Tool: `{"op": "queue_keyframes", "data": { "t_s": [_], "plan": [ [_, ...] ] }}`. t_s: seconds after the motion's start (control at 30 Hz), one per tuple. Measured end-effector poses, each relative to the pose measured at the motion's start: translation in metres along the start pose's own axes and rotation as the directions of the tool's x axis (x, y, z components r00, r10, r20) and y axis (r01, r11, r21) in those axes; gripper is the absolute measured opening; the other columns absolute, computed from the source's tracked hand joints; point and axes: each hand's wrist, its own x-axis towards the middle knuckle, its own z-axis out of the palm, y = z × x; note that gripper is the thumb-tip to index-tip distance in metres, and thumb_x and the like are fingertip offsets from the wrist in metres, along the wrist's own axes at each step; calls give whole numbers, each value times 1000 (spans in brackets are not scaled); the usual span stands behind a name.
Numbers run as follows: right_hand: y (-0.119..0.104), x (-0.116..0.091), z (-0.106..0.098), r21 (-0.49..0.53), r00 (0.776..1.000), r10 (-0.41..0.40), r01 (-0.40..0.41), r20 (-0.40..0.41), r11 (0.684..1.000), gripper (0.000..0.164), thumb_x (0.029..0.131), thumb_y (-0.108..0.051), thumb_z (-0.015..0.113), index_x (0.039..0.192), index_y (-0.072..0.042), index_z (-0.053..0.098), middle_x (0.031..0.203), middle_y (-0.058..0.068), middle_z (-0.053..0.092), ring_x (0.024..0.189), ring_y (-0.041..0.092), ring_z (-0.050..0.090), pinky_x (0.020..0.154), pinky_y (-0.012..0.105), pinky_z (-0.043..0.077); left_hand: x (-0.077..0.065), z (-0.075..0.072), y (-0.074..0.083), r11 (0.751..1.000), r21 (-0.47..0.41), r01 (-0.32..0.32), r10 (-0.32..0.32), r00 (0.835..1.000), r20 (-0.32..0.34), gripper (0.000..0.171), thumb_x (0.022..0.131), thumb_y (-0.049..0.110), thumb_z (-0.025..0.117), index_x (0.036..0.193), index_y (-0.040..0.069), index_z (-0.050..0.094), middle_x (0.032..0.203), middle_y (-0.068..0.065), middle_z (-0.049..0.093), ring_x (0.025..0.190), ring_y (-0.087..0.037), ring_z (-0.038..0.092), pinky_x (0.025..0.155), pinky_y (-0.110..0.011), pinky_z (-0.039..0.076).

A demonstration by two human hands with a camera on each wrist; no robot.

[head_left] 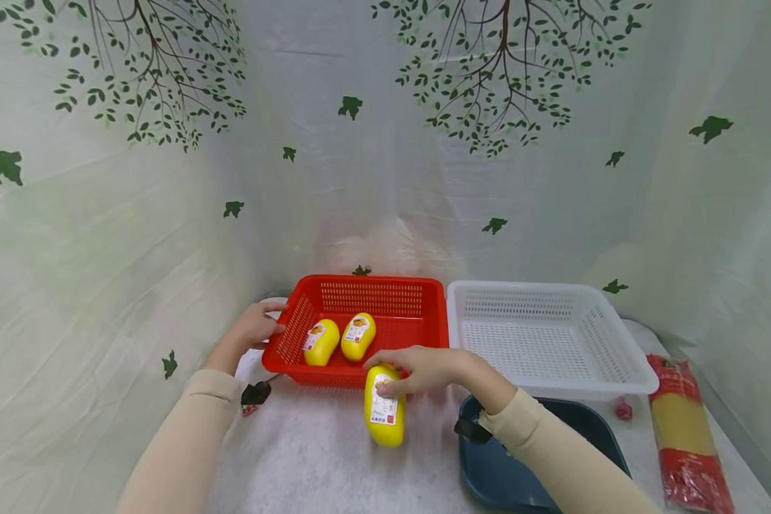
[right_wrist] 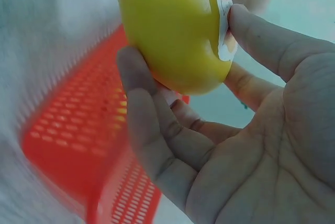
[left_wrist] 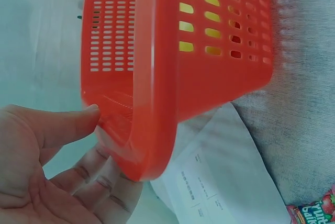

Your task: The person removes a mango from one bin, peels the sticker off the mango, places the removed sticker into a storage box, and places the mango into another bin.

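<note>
My right hand (head_left: 420, 365) grips a labelled yellow oval pack (head_left: 384, 430) just in front of the red basket (head_left: 334, 375); my left hand (head_left: 255, 325) pinches the basket's left rim. Two matching packs (head_left: 322, 344) (head_left: 358, 337) lie inside; I judge this partway, the third still undeposited.

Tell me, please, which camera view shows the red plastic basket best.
The head view: it shows the red plastic basket almost whole, though the right hand hides part of its front. The left wrist view shows one end close up, cut off at the top; the right wrist view shows a blurred part, partly behind the hand.
</note>
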Motion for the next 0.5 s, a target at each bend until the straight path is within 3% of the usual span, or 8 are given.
{"op": "queue_keyframes", "data": {
  "t_s": [0.13,0.27,0.5],
  "plan": [
    [-5,-2,11,-31,1000,4,-5,-2,1000,58,100,-41,75,154,-33,55,129,-9,64,119,14,56,99,34,58,-12,-2,1,999,5,-42,42,999,17,51,105,7,62,154,-1,51,137,-32,61,109,-37,69,89,-46,68],
    [-12,-4,22,-70,1000,23,-23,-3,997,55,100,-43,74,152,-38,56,128,-11,64,116,11,55,97,33,59,-25,-3,0,998,-12,-63,63,998,28,51,105,7,63,153,-2,51,144,-34,57,118,-42,66,92,-47,67],
    [-16,-2,36,-69,999,-14,17,43,998,52,101,-42,73,150,-38,56,129,-13,65,113,7,57,93,28,59,-37,-6,-11,994,-46,-99,101,994,49,52,103,2,63,153,-6,48,134,-35,61,106,-36,69,88,-45,68]
  ]
}}
